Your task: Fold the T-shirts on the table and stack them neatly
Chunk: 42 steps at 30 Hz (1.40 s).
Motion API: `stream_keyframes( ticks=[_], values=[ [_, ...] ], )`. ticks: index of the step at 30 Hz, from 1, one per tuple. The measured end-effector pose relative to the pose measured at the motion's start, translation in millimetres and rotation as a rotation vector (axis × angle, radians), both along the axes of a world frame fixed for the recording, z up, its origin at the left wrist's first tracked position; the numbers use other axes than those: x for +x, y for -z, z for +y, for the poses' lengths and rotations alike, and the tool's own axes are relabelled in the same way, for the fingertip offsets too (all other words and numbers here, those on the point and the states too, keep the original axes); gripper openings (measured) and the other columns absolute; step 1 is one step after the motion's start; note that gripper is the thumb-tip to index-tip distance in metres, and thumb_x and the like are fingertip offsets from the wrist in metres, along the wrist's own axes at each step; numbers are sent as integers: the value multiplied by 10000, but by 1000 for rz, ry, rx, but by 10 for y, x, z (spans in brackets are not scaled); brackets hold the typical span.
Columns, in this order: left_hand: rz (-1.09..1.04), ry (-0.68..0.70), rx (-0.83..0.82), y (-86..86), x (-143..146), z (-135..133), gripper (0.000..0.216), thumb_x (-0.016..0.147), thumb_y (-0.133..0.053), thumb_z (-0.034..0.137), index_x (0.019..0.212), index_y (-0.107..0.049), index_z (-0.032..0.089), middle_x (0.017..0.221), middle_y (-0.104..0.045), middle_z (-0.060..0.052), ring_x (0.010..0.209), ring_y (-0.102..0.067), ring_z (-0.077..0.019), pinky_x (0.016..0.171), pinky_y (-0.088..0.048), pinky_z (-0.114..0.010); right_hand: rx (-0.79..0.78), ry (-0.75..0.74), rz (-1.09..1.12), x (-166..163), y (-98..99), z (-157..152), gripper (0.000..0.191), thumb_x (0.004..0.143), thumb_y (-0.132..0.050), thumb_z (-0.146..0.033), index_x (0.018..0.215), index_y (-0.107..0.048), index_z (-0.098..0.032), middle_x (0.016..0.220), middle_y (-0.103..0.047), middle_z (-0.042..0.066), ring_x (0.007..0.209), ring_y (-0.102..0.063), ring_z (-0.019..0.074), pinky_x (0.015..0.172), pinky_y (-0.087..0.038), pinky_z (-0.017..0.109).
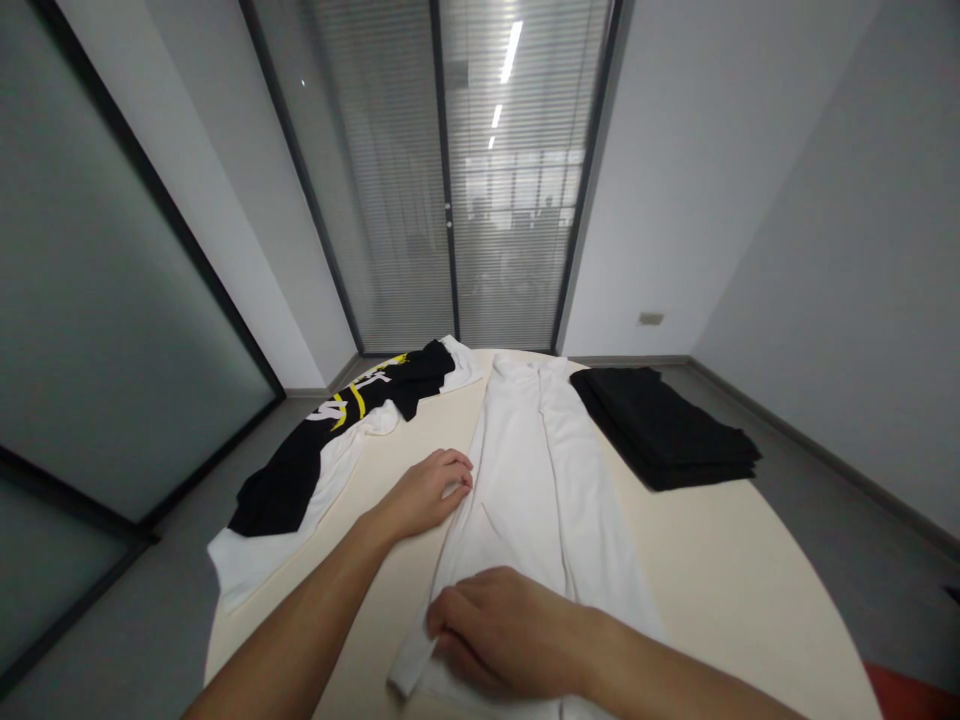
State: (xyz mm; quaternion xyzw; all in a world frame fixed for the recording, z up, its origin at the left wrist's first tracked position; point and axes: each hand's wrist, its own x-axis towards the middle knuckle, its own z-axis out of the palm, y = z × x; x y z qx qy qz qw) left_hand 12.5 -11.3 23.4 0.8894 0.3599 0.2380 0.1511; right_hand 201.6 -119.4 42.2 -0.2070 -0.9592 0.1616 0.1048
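A long white garment [517, 450] of smooth, matte fabric, seamed lengthwise, extends from 12 to 6 o'clock on the pale, round-edged tabletop [735, 560]. The left hand [435, 490], loosely curled, sits at its 9 o'clock edge; the right hand [510, 625], fingers bent, covers its 7 o'clock portion (grip cannot be determined for either). A flat black stack [660, 420] occupies 2 o'clock; a yellow-and-white-printed black garment [281, 480] lies at 10 o'clock.
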Motion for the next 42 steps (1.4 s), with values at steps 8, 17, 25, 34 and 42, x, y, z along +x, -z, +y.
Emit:
stream_keyframes(
  ticks=[8,17,25,34,42],
  values=[
    [-36,-6,12,-9,21,-1,118,947,-530,185,953,-643,218,1128,-641,-53,1087,-589,-203,973,-475,-355,-182,9,-5,101,-219,8,240,993,-356,-301,1139,-512,-192,842,-705,58,665,-618,173,612,-405,260],
    [-28,45,21,8,5,7,143,953,-564,235,1075,-636,218,1113,-664,-53,1073,-581,-209,975,-468,-365,-323,-39,74,216,-251,67,324,828,-565,-247,1145,-591,-186,724,-641,-10,623,-565,140,658,-442,241],
    [-21,63,30,29,25,-8,229,976,-543,258,1183,-633,219,1202,-639,-82,1134,-560,-222,1010,-461,-392,-753,10,-87,402,-385,90,353,779,-736,-324,1115,-736,-216,783,-728,-7,620,-618,94,643,-465,169],
    [135,70,157,-60,188,-113,269,974,-589,270,1233,-658,247,1119,-676,-60,1109,-541,-237,976,-430,-413,-882,170,-162,544,-470,207,326,862,-649,-335,1132,-726,-169,810,-749,26,578,-622,98,612,-458,190],
    [245,61,168,-125,244,-171,185,998,-515,207,1039,-695,225,1025,-664,-55,953,-595,-207,840,-464,-347,-296,395,-31,750,-285,484,227,849,-665,-227,1063,-739,-216,927,-719,47,823,-653,188,752,-461,281]
  ],
)
